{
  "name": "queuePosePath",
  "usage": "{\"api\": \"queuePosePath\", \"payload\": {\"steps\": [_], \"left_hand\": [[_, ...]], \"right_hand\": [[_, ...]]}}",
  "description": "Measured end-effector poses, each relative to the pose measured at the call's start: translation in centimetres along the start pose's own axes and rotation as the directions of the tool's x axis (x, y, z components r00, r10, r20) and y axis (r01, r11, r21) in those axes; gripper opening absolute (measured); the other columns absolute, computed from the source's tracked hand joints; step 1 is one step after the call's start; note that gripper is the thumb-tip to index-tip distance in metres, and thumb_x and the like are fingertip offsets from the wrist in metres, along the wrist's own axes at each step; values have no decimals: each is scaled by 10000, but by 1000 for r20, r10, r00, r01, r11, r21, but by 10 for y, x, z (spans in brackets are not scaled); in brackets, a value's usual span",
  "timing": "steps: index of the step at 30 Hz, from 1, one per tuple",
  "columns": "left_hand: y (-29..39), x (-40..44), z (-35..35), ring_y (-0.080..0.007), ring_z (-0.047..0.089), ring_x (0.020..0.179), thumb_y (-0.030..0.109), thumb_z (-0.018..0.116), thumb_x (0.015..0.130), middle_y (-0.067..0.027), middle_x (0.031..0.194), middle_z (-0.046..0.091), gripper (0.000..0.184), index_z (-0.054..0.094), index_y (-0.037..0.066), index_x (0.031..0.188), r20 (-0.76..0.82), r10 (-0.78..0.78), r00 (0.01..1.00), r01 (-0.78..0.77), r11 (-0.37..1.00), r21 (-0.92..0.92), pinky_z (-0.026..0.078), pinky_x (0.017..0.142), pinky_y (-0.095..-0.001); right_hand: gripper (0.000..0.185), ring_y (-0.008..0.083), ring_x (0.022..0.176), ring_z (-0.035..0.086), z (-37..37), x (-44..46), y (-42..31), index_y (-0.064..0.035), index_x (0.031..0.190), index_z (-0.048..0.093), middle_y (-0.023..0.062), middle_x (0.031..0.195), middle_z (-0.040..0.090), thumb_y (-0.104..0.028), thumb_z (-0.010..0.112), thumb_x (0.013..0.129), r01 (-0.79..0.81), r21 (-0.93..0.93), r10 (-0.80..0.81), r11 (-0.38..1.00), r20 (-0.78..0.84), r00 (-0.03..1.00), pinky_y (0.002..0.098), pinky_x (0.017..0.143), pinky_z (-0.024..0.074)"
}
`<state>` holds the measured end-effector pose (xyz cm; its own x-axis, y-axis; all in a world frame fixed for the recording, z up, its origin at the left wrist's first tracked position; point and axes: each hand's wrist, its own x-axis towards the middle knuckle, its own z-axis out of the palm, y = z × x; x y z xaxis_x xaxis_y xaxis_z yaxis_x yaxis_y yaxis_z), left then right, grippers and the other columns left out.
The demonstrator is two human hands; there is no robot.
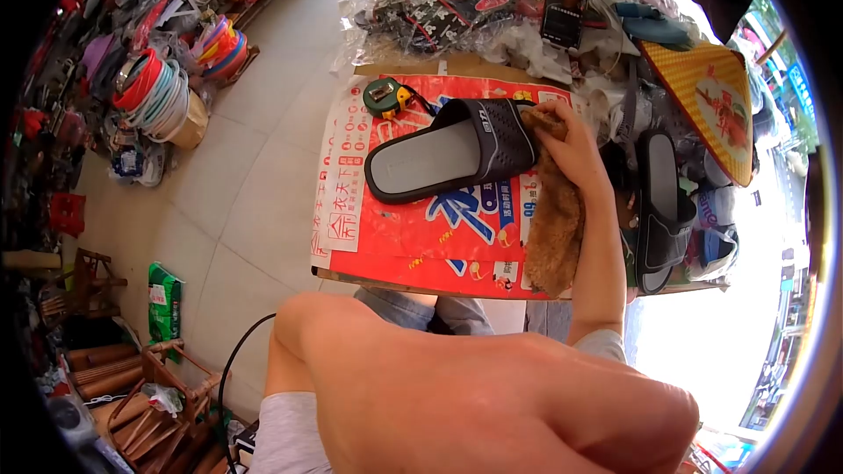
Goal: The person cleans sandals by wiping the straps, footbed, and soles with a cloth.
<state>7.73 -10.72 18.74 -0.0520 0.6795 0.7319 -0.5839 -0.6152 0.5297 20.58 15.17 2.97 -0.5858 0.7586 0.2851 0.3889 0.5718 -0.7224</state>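
Observation:
My right hand (566,147) is closed on a brown fluffy cloth (557,233) at the toe end of a black slide sandal (421,163). The sandal has a grey footbed and lies on its sole, with its heel to the left. Part of the cloth drapes down over the front of the table. My left forearm (413,369) crosses the bottom of the view, very near the camera. What seems to be my left hand (615,399) is bent down at the right; its fingers are hidden.
The sandal lies on a red printed sheet (395,250) with a green tape measure (386,98). A second black slide (663,202) stands at the right, near a yellow straw hat (707,101). A phone (565,5) rests among bagged shoes behind. Stacked buckets (158,96) stand at left.

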Motion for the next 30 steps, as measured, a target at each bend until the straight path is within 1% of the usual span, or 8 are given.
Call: {"api": "queuePosePath", "payload": {"steps": [6,8,13,16,19,23,27,30], "left_hand": [[-15,-7,14,-189,579,655,168,621,903,-103,737,628,160,690,27,876,32,0,999,3,994,-107,470,616,-315],[-23,-8,18,-188,586,666,169,621,906,-106,749,634,163,692,24,886,36,0,999,5,989,-145,474,620,-315],[-47,-8,29,-187,605,692,172,623,914,-114,779,649,170,696,18,910,34,18,999,-10,975,-220,485,632,-313],[-56,-8,37,-186,616,708,174,624,919,-118,797,658,176,698,15,925,42,32,999,-20,968,-249,491,640,-312],[-63,-6,45,-186,627,724,175,625,923,-122,815,667,182,701,11,939,45,44,998,-30,962,-270,497,647,-311],[-82,0,60,-185,641,746,178,626,929,-128,838,679,191,704,6,959,28,76,997,-64,954,-293,506,657,-309],[-104,2,75,-184,656,767,180,627,935,-134,862,691,200,707,1,978,23,170,985,-152,928,-341,514,666,-308],[-113,3,88,-183,667,783,181,628,940,-138,880,700,208,709,-3,993,23,246,969,-219,900,-376,520,673,-307]], "right_hand": [[283,282,1031,646,1,0,7,-31,1124,591,155,1051,670,-42,651,847,24,-14,-25,1000,-8,1000,328,891,468],[275,279,1017,648,2,2,11,-32,1116,591,154,1033,671,-41,649,848,96,-24,-97,995,-20,995,330,879,472],[292,251,1038,644,3,2,11,-31,1129,592,133,1053,675,-45,659,846,18,47,-19,999,7,1000,321,897,469],[297,243,1053,640,4,1,10,-33,1136,596,131,1069,674,-44,660,847,74,-34,-75,997,-35,997,319,904,469],[301,248,1063,637,2,1,9,-34,1140,597,128,1078,673,-45,662,846,18,-8,-18,1000,-5,1000,324,914,468],[295,247,1051,641,3,3,9,-31,1135,595,134,1067,672,-37,653,846,77,-27,-78,997,-21,997,326,910,467],[279,256,1036,644,2,1,6,-32,1116,596,142,1054,673,-32,651,842,22,21,-22,1000,-2,1000,333,895,470],[279,258,1029,645,3,2,13,-37,1112,600,144,1047,674,-32,654,839,115,-39,-116,993,-25,993,330,893,470]]}}
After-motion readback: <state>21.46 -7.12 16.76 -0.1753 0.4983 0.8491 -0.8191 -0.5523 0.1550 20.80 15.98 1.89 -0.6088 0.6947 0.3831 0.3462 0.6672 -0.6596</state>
